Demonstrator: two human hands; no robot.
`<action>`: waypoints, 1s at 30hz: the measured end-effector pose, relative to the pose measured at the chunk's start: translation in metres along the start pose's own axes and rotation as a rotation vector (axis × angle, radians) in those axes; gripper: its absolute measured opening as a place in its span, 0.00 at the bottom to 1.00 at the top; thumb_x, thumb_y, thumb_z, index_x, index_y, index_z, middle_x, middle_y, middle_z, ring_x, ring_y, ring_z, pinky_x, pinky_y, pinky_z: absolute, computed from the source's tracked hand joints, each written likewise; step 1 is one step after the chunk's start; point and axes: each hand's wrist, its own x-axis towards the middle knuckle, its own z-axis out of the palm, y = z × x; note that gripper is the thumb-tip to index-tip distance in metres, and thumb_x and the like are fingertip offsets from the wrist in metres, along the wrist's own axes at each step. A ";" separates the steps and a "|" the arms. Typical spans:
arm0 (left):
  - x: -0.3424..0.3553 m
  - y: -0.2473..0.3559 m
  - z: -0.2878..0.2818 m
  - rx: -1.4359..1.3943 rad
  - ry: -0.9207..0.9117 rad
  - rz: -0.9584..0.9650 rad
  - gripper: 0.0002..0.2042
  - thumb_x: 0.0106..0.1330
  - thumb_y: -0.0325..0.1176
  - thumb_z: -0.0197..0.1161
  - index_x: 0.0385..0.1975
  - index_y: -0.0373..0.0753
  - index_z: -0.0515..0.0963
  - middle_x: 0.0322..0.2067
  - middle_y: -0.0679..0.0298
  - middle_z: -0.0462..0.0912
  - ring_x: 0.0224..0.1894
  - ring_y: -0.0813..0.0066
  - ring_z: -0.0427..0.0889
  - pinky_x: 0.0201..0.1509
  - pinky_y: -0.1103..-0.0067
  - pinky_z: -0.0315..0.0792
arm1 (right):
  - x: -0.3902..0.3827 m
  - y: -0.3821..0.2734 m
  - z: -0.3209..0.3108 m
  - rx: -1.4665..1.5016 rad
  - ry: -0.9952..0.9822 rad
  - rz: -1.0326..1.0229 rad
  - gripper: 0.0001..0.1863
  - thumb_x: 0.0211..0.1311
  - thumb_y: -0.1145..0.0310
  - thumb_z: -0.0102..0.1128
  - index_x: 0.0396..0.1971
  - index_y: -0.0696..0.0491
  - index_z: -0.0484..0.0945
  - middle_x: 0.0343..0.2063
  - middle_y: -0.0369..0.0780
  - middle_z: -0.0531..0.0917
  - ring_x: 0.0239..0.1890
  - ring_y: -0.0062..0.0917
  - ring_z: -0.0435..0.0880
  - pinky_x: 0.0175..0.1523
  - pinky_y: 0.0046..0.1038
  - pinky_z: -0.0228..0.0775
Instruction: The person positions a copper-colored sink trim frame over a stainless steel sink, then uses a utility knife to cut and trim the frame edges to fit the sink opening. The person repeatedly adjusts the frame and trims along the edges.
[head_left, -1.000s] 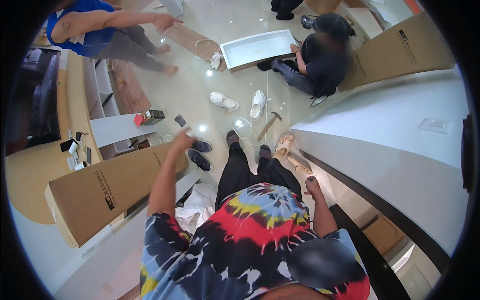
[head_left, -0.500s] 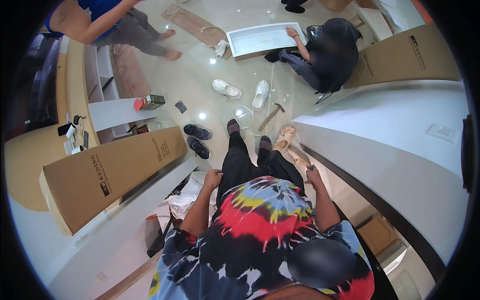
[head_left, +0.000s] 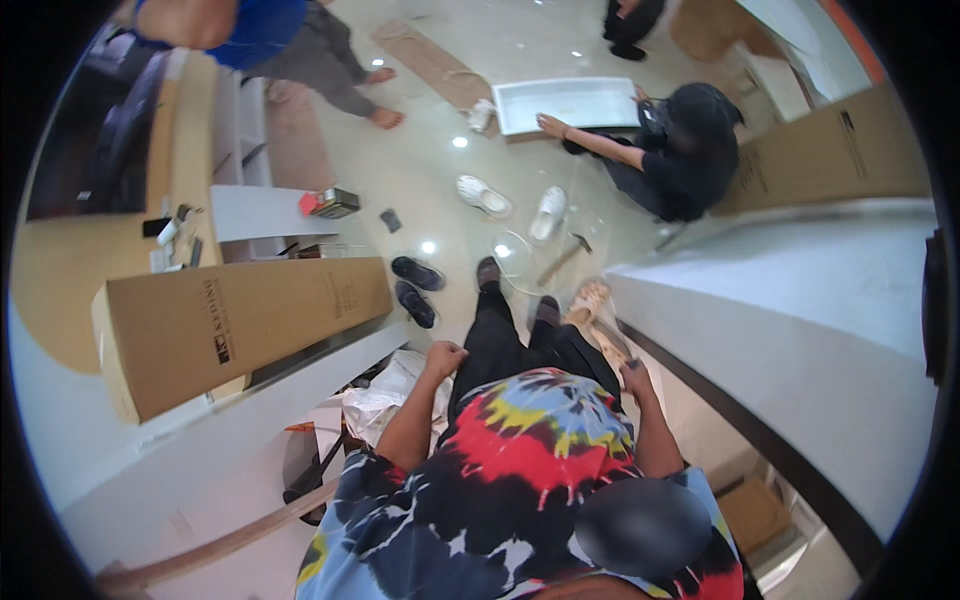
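Resting both hands by the thighs, no visible handling step finished

Small dark thing [head_left: 631, 364] sits at the fingers of the right hand [head_left: 637, 378], beside the thigh; too small to identify. Right fingers look bent in, but can't tell whether they grip it. Left hand [head_left: 446, 358]: fingers curled narrow, nothing showing in them, just beside the black trousers [head_left: 495, 345].

Progress, judging from this view: no completed result shows at either hand; what is left can't be told.

Outward from the right fingers: peach clogs [head_left: 590, 298] just ahead on the floor [head_left: 440, 200], hammer [head_left: 562, 262] farther ahead, lying loose, unheld. Outward from the left fingers: white plastic bag [head_left: 385, 395] near, on the outer side; dark shoes [head_left: 418, 274] ahead; long carton [head_left: 260, 310] off to the left, its visible faces closed.

Well ahead of both hands: white clogs [head_left: 485, 197], then a shallow white tray [head_left: 575, 100] with a crouching co-worker [head_left: 692, 165] touching its near edge. Tray looks joined at sides and base; whether it's complete, can't tell. Another person in a blue top [head_left: 268, 38] stands well apart, ahead and left of the left fingers.
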 end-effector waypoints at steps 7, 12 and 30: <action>-0.015 0.011 0.010 0.065 0.066 -0.067 0.13 0.56 0.40 0.69 0.31 0.35 0.87 0.26 0.55 0.87 0.30 0.65 0.86 0.40 0.71 0.77 | 0.012 0.031 -0.001 0.055 -0.056 0.132 0.25 0.56 0.70 0.53 0.56 0.57 0.65 0.48 0.49 0.73 0.48 0.39 0.79 0.38 0.45 0.85; -0.012 0.018 0.013 0.079 0.055 -0.103 0.14 0.56 0.41 0.68 0.31 0.36 0.87 0.27 0.53 0.86 0.31 0.63 0.86 0.41 0.71 0.77 | 0.022 0.024 -0.008 0.071 -0.054 0.092 0.20 0.57 0.72 0.45 0.51 0.58 0.71 0.36 0.46 0.76 0.35 0.35 0.81 0.32 0.43 0.86; 0.029 0.020 -0.036 -0.053 0.237 -0.200 0.14 0.58 0.43 0.63 0.36 0.39 0.86 0.37 0.49 0.85 0.44 0.49 0.84 0.50 0.64 0.76 | 0.024 -0.082 0.018 0.000 0.015 0.068 0.16 0.58 0.67 0.51 0.47 0.52 0.75 0.36 0.41 0.77 0.33 0.33 0.81 0.34 0.44 0.83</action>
